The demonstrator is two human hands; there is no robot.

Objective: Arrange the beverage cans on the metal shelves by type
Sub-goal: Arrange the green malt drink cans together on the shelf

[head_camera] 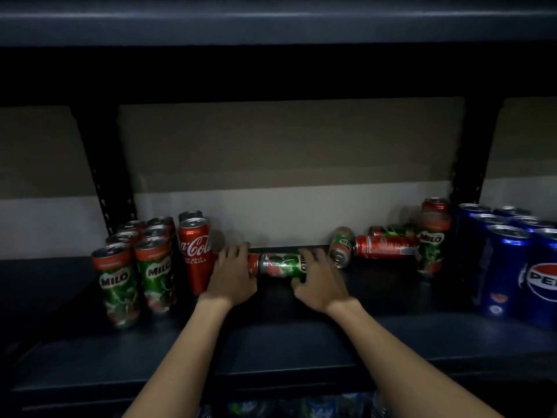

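You're partway through. Your left hand (233, 274) and right hand (319, 277) both curl their fingers round a Milo can (281, 264) lying on its side mid-shelf (286, 336). At the left, a block of Milo cans (135, 260) stands sorted, a cola can (195, 251) just beside it. Far right, the Pepsi cans (509, 260) are grouped. Left to do, I'd say: the tipped cans (376, 245) right of your hands, plus a standing Milo (432, 242).

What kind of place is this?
Probably a shop stockroom or storage rack: a dark metal shelf with a slotted upright holds grouped Milo cans and Pepsi cans.
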